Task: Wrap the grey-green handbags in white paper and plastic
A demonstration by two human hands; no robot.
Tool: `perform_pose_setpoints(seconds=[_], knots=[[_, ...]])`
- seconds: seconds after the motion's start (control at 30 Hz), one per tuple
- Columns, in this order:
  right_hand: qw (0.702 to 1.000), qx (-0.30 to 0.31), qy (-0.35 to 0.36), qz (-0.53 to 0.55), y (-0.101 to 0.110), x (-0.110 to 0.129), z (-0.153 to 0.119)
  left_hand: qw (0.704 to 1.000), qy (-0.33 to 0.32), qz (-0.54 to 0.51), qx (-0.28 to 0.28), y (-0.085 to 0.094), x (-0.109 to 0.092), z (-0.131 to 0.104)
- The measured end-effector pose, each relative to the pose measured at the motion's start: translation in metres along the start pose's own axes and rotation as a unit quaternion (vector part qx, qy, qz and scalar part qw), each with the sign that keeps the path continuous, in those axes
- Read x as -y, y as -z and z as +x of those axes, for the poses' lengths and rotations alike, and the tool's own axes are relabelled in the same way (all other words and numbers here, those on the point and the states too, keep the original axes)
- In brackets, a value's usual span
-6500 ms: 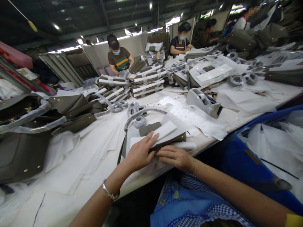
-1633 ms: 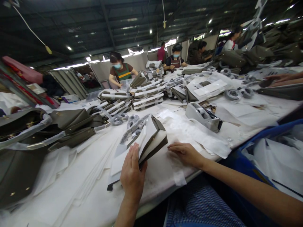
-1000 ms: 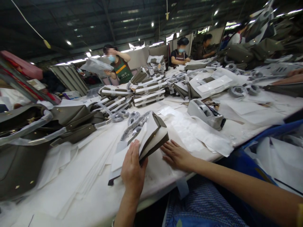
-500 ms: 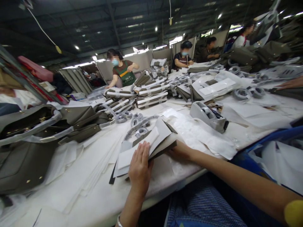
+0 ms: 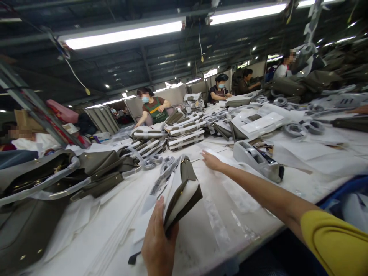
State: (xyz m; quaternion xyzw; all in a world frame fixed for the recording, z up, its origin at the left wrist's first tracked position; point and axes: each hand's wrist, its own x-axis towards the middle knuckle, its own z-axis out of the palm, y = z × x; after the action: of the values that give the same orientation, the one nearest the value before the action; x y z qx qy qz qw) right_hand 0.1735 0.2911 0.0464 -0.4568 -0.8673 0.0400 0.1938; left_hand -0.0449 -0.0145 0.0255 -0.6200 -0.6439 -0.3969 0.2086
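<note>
My left hand (image 5: 159, 241) is wrapped around the lower side of a folded olive-brown handbag (image 5: 186, 191), which stands tilted on edge. White packing sheets (image 5: 171, 191) cover its left face, and more white padding shows in its folded side. A wrapped handle (image 5: 161, 184) lies along the bag's far end. My right hand (image 5: 212, 160) reaches forward past the bag, its fingers closed at the edge of a thin white sheet (image 5: 224, 155) on the table. Part of that sheet is hidden behind my forearm.
A grey tape dispenser (image 5: 255, 159) stands right of my forearm. Stacked flat bags (image 5: 185, 140) lie ahead. Large olive bags (image 5: 25, 214) and layered white paper (image 5: 115, 226) occupy the left. Co-workers, including a person in a green apron (image 5: 156, 111), are across the table (image 5: 209, 237).
My right hand has left the bag and reached forward to the thin white sheet, which has shifted. The bag has turned up onto its edge in my left hand. The view has tilted upward.
</note>
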Motion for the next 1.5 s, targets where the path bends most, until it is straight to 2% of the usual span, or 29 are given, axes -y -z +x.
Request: perform_pose_setpoints(seconds=[0.07, 0.13, 0.2, 0.33, 0.4, 0.47, 0.6, 0.7, 0.8, 0.87, 0.97, 1.07, 1.13, 1.2, 1.27, 1.33, 1.4, 1.43, 1.5], knots=[[0.999, -0.021, -0.042, 0.003, 0.011, -0.012, 0.011, 1.0, -0.003, 0.011, 0.004, -0.001, 0.0, 0.0], [0.997, -0.034, -0.062, 0.008, 0.015, -0.015, 0.004, 1.0, -0.023, 0.015, 0.005, -0.003, 0.001, 0.0], [0.998, -0.029, -0.046, 0.015, 0.01, -0.01, -0.022, 0.999, -0.045, 0.017, 0.006, -0.005, 0.001, 0.0], [0.999, 0.021, 0.031, 0.009, -0.012, 0.003, -0.095, 0.997, -0.069, 0.018, 0.011, -0.007, -0.001, 0.0], [0.998, 0.056, 0.024, -0.007, -0.019, 0.0, -0.121, 0.997, -0.075, 0.017, 0.013, -0.007, -0.002, 0.001], [0.996, 0.084, 0.018, -0.011, -0.018, -0.009, -0.135, 0.996, -0.088, 0.017, 0.015, -0.007, -0.003, 0.001], [0.994, 0.099, 0.044, 0.026, 0.002, -0.03, -0.141, 0.995, -0.095, 0.02, 0.017, -0.007, -0.003, 0.001], [0.995, 0.086, 0.035, 0.047, 0.025, -0.032, -0.147, 0.996, -0.088, 0.02, 0.026, -0.007, -0.004, 0.0], [0.996, 0.026, 0.037, 0.071, 0.042, -0.01, -0.162, 0.994, -0.098, 0.016, 0.036, -0.008, -0.006, -0.001], [0.991, 0.009, 0.083, 0.108, 0.043, 0.014, -0.174, 0.993, -0.105, 0.014, 0.047, -0.008, -0.008, 0.0], [0.971, 0.075, 0.192, 0.125, 0.027, 0.049, -0.191, 0.992, -0.111, 0.017, 0.065, -0.009, -0.012, 0.0], [0.954, 0.109, 0.254, 0.116, 0.005, 0.067, -0.2, 0.989, -0.124, 0.023, 0.07, -0.009, -0.018, -0.002], [0.955, 0.067, 0.261, 0.125, -0.004, 0.07, -0.204, 0.987, -0.142, 0.029, 0.071, -0.009, -0.025, -0.006], [0.952, -0.001, 0.277, 0.13, -0.005, 0.07, -0.212, 0.984, -0.16, 0.037, 0.071, -0.009, -0.032, -0.013], [0.936, -0.044, 0.325, 0.128, 0.005, 0.073, -0.226, 0.981, -0.174, 0.051, 0.07, -0.011, -0.039, -0.022], [0.908, -0.028, 0.398, 0.126, 0.023, 0.081, -0.24, 0.977, -0.19, 0.07, 0.074, -0.015, -0.046, -0.03], [0.889, -0.017, 0.436, 0.138, 0.045, 0.091, -0.248, 0.97, -0.209, 0.09, 0.082, -0.02, -0.051, -0.037], [0.89, -0.027, 0.429, 0.149, 0.055, 0.095, -0.246, 0.968, -0.216, 0.097, 0.086, -0.022, -0.053, -0.039], [0.915, -0.068, 0.355, 0.176, 0.069, 0.1, -0.23, 0.964, -0.226, 0.107, 0.086, -0.025, -0.056, -0.042]])
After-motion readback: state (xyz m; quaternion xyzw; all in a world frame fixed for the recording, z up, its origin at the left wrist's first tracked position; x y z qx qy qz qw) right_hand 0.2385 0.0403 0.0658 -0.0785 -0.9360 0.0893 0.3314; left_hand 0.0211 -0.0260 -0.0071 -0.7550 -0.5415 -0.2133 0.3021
